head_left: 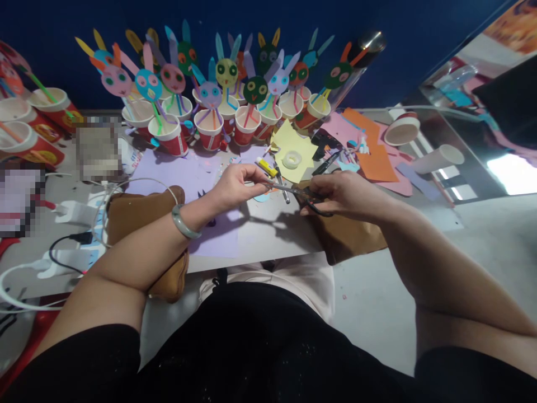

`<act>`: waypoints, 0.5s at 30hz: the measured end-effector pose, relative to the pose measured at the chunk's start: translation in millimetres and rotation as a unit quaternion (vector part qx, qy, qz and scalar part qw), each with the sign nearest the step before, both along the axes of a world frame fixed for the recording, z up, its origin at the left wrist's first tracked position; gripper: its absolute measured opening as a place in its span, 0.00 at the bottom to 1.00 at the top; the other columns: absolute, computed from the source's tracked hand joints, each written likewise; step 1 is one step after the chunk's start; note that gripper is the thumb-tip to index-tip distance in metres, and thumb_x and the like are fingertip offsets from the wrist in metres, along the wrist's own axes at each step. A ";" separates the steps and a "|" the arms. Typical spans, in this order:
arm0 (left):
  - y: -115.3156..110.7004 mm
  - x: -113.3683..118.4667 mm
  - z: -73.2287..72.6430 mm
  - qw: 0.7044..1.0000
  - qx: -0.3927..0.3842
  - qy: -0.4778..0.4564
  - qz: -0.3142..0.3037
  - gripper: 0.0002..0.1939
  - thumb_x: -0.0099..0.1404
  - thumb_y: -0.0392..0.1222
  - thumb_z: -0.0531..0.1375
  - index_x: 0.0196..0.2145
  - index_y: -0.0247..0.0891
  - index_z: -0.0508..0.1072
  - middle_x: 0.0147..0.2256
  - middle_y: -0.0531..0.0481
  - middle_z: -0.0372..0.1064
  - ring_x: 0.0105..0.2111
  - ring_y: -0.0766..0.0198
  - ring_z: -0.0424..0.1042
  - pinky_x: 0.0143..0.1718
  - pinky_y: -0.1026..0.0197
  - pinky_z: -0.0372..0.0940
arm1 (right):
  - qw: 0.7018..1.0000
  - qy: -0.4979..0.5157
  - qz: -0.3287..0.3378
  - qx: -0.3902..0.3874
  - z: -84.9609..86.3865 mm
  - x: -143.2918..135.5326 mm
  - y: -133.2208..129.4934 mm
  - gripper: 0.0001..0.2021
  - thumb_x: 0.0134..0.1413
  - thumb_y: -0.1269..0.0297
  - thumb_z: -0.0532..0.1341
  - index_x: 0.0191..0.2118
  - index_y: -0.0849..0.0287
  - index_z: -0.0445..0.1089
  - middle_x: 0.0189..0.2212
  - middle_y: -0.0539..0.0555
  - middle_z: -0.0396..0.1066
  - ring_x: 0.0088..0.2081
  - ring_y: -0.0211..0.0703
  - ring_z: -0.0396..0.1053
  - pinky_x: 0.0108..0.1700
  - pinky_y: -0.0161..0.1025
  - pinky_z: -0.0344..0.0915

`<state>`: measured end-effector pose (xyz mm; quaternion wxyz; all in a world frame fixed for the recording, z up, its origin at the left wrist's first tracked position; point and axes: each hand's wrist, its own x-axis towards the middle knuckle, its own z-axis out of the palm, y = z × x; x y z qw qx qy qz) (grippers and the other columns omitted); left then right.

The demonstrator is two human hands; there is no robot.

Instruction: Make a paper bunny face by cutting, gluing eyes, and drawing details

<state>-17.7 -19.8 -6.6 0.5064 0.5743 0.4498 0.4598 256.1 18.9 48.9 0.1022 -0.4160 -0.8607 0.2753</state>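
My right hand (348,195) is wrapped round the dark handles of a pair of scissors (292,190), whose blades point left. Facing it, my left hand (237,187) is closed in a pinch at the blade tips; whatever sits between its fingertips is too small to make out. Both hands are raised over the table, casting shadows on it. Just beyond the fingertips lie a yellow glue stick (267,167), a pen (285,194) and a roll of clear tape (291,160) on yellow paper (302,146). Purple paper (222,238) lies under my left forearm.
Several red paper cups (208,137) with paper rabbit heads on straws line the back wall. Orange paper (377,163) and scraps lie at the right. Brown cushioned pads (140,215) rest at the table's front edge, beside chargers and cables (75,218) on the left.
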 end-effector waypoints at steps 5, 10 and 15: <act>-1.0 0.5 -3.4 0.999 0.032 0.031 0.008 0.03 0.55 0.37 0.69 0.29 0.37 0.81 0.28 0.49 0.79 0.31 0.64 0.74 0.35 0.61 0.67 | 0.997 -0.062 0.038 0.018 0.1 4.4 5.9 0.22 0.48 0.42 0.75 0.26 0.51 0.68 0.17 0.46 0.64 0.22 0.39 0.55 0.30 0.42 0.49; -0.6 0.5 -3.1 0.997 0.062 0.049 0.000 0.03 0.55 0.37 0.68 0.29 0.36 0.81 0.29 0.49 0.81 0.31 0.64 0.76 0.35 0.62 0.68 | 0.991 -0.121 0.051 0.022 6.3 3.8 4.4 0.19 0.55 0.42 0.69 0.30 0.52 0.70 0.21 0.48 0.70 0.25 0.42 0.63 0.32 0.42 0.52; -0.1 0.1 -2.2 0.996 0.065 0.062 -0.006 0.02 0.55 0.36 0.67 0.29 0.36 0.81 0.29 0.50 0.81 0.31 0.65 0.76 0.36 0.62 0.68 | 0.988 -0.142 0.047 0.034 8.3 2.7 3.6 0.19 0.56 0.44 0.68 0.28 0.52 0.67 0.21 0.49 0.71 0.25 0.44 0.63 0.32 0.43 0.52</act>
